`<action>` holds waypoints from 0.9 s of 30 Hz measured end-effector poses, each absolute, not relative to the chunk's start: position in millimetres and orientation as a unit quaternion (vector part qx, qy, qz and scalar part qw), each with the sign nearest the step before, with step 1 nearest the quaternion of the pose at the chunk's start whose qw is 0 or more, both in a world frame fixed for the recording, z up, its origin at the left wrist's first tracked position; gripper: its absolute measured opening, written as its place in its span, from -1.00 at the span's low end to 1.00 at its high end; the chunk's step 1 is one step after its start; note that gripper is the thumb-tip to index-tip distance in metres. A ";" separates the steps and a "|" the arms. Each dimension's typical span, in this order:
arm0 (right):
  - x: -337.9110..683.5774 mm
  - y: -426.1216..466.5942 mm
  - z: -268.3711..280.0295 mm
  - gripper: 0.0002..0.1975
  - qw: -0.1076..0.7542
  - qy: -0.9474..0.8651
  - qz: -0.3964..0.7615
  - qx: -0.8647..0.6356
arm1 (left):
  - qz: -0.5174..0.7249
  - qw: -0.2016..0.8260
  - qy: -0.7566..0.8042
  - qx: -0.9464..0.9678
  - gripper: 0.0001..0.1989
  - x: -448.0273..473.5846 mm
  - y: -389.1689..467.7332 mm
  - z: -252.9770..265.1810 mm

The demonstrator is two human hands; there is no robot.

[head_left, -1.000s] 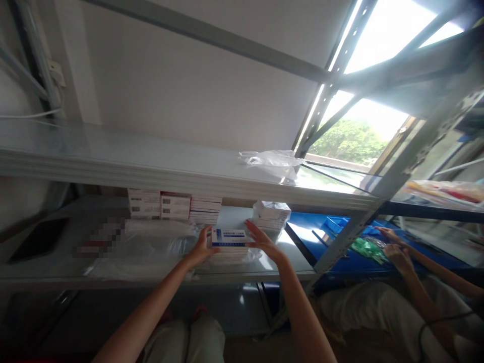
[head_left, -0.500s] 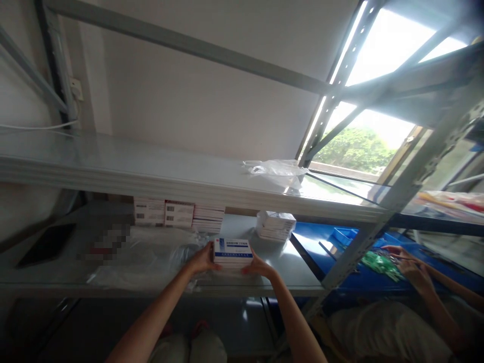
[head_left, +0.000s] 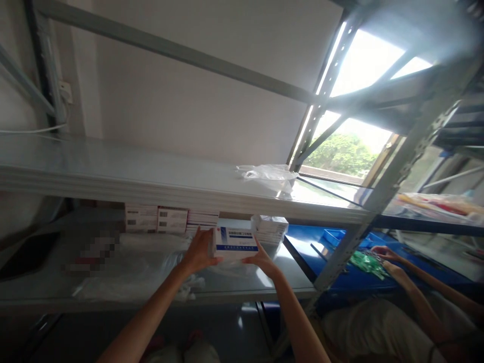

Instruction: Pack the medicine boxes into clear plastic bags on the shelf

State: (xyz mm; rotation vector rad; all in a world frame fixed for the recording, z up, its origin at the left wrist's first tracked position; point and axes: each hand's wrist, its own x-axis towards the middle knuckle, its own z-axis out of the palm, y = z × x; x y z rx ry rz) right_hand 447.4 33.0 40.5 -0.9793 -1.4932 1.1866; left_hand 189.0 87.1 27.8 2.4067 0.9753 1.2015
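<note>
Between my two hands is a white carton with blue bands and printed characters (head_left: 235,242); whether it is one box or a small stack I cannot tell. My left hand (head_left: 198,249) is closed on its left side. On the opposite side, my right hand (head_left: 262,257) grips it with thumb and fingers. It is held over the lower grey shelf (head_left: 242,282). Behind my left hand stand stacked white boxes with barcodes (head_left: 172,220). A stack of white boxes in clear wrap (head_left: 269,228) sits behind my right hand.
A clear plastic bag (head_left: 143,267) and a dark flat object (head_left: 28,254) lie left on the lower shelf. Another bag (head_left: 268,174) rests on the upper shelf (head_left: 132,166). A metal post (head_left: 351,237) stands right; beyond it, a co-worker's hands (head_left: 391,262) handle green material (head_left: 366,264).
The carton has come up slightly, closer to the upper shelf, and its printed face shows more. My view has shifted a little to the right.
</note>
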 end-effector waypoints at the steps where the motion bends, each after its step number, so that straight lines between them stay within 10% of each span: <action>1: 446.7 31.7 45.1 -0.04 0.483 -0.610 0.484 -0.401 | 0.426 0.138 0.327 0.832 -0.11 190.2 85.8 31.1; 14: 444.7 24.4 43.9 0.01 0.504 -0.602 0.465 -0.408 | 0.430 0.423 0.247 0.759 0.08 201.5 78.7 2.9; 27: 439.5 28.2 23.6 0.28 0.510 -0.595 0.488 -0.384 | 0.510 0.502 0.294 0.634 -0.05 211.7 92.0 -20.0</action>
